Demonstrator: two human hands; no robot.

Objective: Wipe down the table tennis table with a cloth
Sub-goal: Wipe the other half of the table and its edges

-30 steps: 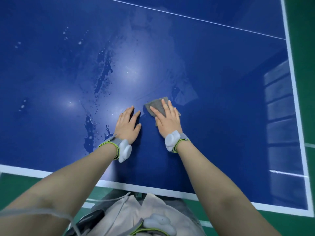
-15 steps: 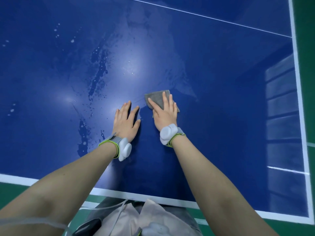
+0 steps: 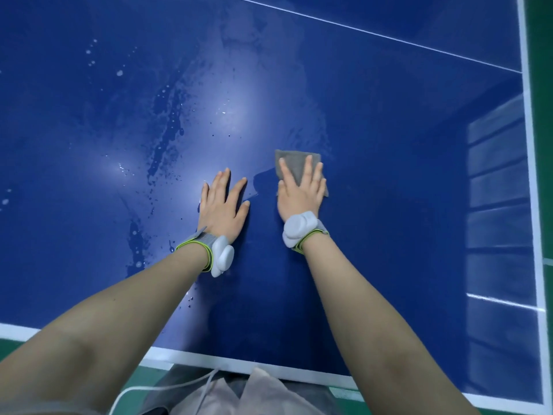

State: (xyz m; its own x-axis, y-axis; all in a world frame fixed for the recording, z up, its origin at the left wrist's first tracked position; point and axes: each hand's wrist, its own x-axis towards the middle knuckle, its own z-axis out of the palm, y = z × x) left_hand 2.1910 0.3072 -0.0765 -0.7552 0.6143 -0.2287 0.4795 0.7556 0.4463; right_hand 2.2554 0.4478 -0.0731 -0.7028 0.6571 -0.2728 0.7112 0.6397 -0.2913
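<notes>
The blue table tennis table (image 3: 389, 145) fills the view, with white lines along its near and right edges. A small grey cloth (image 3: 294, 163) lies flat on it near the middle. My right hand (image 3: 300, 191) presses down on the cloth with fingers spread over it. My left hand (image 3: 223, 205) rests flat on the bare table just left of the cloth, fingers apart, holding nothing. Both wrists carry white sensors on grey bands.
Water streaks and droplets (image 3: 167, 130) cover the table to the left of my hands. A thin white centre line (image 3: 389, 37) crosses the far part. Green floor (image 3: 543, 145) shows beyond the right edge. My torso stands against the near white edge (image 3: 269, 371).
My right hand has slid the cloth away from me and slightly right across the table. My left hand stayed flat in about the same spot.
</notes>
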